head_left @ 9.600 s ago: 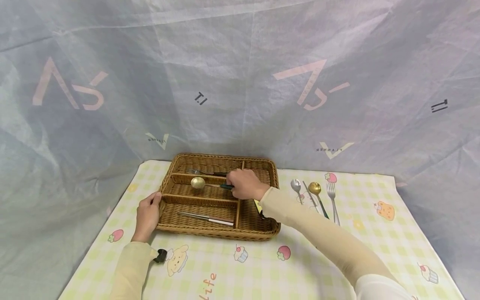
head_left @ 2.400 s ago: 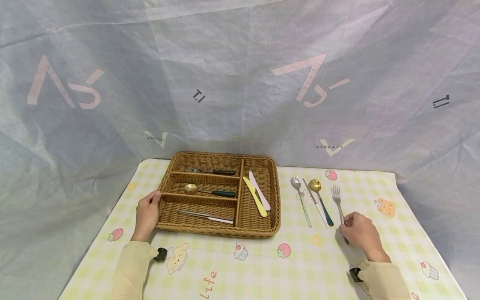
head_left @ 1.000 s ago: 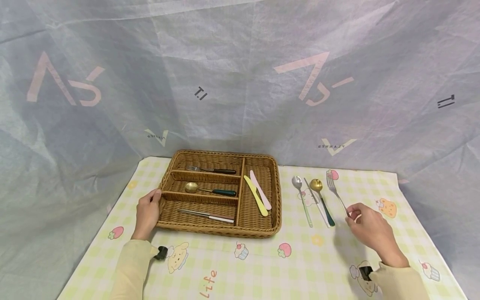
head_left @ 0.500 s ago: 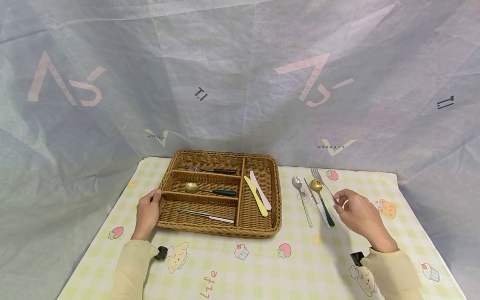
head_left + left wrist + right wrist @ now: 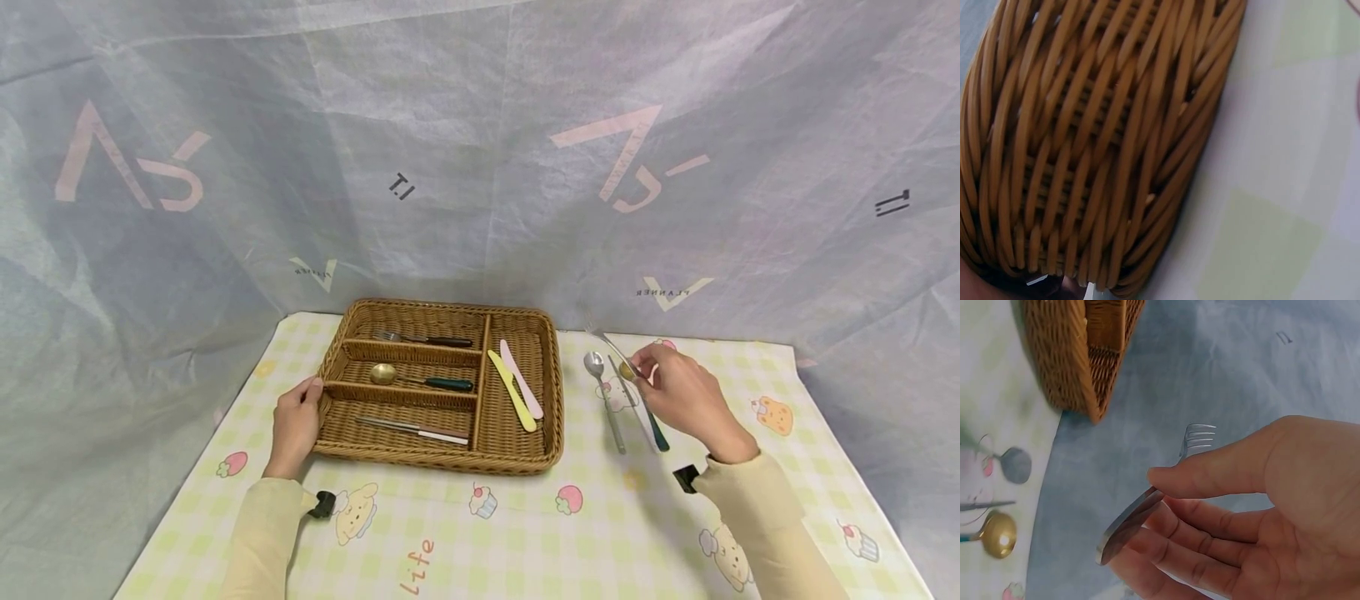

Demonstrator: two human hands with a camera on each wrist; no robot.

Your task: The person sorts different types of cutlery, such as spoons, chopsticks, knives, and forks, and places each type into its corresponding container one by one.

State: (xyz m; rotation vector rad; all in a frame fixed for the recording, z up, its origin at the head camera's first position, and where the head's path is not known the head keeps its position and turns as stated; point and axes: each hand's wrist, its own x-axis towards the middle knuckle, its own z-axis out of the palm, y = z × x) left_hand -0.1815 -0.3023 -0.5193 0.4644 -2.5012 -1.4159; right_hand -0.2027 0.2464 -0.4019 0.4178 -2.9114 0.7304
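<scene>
My right hand (image 5: 686,396) pinches a silver fork (image 5: 1194,437) between thumb and fingers, raised off the table. In the head view the fork points toward the back left, above the loose cutlery. Below it lie a silver spoon (image 5: 594,364), a knife (image 5: 627,379) with a pale handle, and a gold spoon (image 5: 999,534) with a green handle, its bowl partly covered by my fingers in the head view. My left hand (image 5: 294,425) grips the left end of the wicker cutlery tray (image 5: 435,458), thumb at the rim. Most of its fingers are hidden in the left wrist view.
Inside the tray are a dark-handled fork (image 5: 442,342), a green-handled gold spoon (image 5: 382,374), a pair of thin utensils (image 5: 442,437), a yellow knife (image 5: 513,396) and a pink knife (image 5: 521,379). A grey curtain (image 5: 450,167) hangs behind the checked tablecloth (image 5: 495,558).
The right hand let go of the gold spoon in the tray, picked up the silver fork from the table at right, and has carried it leftward. The left hand stays on the tray.
</scene>
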